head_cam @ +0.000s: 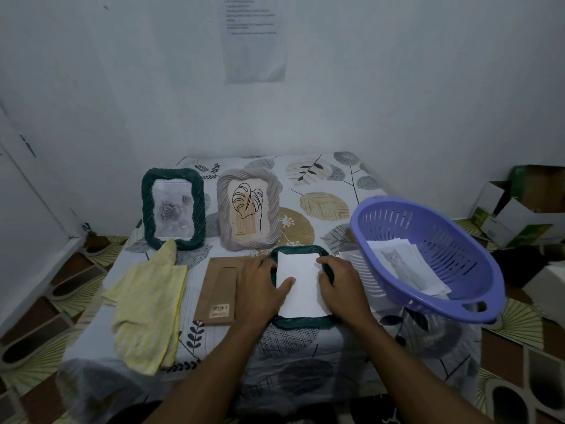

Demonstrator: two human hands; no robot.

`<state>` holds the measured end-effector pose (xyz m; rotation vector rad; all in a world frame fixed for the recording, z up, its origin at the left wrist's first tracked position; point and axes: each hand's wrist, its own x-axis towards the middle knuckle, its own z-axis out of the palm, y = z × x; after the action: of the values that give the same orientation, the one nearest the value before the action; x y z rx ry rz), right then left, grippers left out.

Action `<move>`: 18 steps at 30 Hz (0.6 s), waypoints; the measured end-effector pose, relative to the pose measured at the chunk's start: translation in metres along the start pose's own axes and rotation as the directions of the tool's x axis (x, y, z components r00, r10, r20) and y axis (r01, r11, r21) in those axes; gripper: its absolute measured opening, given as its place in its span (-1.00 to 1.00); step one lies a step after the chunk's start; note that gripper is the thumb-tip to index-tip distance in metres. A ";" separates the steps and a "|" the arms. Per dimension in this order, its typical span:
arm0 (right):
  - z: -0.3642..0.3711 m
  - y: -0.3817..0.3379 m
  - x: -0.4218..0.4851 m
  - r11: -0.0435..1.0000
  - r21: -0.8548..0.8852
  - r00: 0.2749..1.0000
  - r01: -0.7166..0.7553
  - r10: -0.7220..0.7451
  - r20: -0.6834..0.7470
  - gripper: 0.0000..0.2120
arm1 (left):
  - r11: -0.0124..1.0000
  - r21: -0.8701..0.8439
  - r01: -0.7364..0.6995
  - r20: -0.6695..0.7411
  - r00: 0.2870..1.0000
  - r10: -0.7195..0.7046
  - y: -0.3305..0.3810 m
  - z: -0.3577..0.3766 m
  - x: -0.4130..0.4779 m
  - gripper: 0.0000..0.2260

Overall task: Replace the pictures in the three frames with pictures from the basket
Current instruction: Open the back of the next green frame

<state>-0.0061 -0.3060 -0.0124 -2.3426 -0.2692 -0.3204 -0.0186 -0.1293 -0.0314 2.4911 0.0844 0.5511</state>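
Far left of the flat frame [302, 322], a crumpled yellow cloth [146, 307] lies on the table [321, 185]. Behind the cloth and left-rear of the flat frame, a green frame [148, 209] stands upright with a pale rose picture [172, 209] in it. Just left of the flat frame, touching the wrist side of the left hand [260, 289], a brown backing board [218, 292] lies flat with a barcode sticker at its near end. Directly behind the flat frame stands a grey frame [224, 209] holding a line drawing of a leaf [248, 209]. The flat frame itself is dark green and lies face down at the near middle of the table, with a white paper [302, 286] resting blank side up in its opening. The left hand covers its left rim: the fingers lie close together, bent over the far-left corner, and the thumb stretches out flat onto the paper. The right hand [339, 286] sits on the right rim, fingers close together and curled over the far-right corner, with the thumb against the paper's right edge. Right of the flat frame, near the right hand, a purple basket [458, 270] is tipped toward the person and holds loose sheets, the top one a cat picture [400, 267]. Far right, well apart from the flat frame, open boxes [519, 209] sit on the floor. High behind it, a printed sheet [255, 41] hangs on the wall.
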 end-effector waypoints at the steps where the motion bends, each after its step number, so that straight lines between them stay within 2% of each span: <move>1: 0.000 0.000 0.000 1.000 -0.002 1.000 0.002 -0.002 0.002 -0.71 | 1.000 0.002 -0.003 -0.002 1.000 0.003 0.000 0.000 0.000 -0.66; 13: 0.004 0.004 0.002 0.996 -0.081 0.999 0.026 -0.023 0.039 -0.72 | 1.000 0.001 -0.024 -0.008 1.000 0.024 0.004 -0.006 0.000 -0.82; 16: 0.000 0.001 0.001 0.998 -0.058 0.998 0.000 0.004 0.059 -0.70 | 0.995 -0.099 0.019 -0.012 1.000 -0.020 0.005 -0.008 0.002 -0.89; 18: -0.005 -0.006 0.001 0.995 -0.071 0.996 0.066 -0.062 0.066 -0.71 | 0.979 -0.193 0.070 -0.038 0.996 -0.078 0.007 -0.014 0.005 -0.89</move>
<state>-0.0073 -0.3056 -0.0048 -2.4232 -0.3698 -0.2916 -0.0200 -0.1273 -0.0154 2.2793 0.1346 0.5572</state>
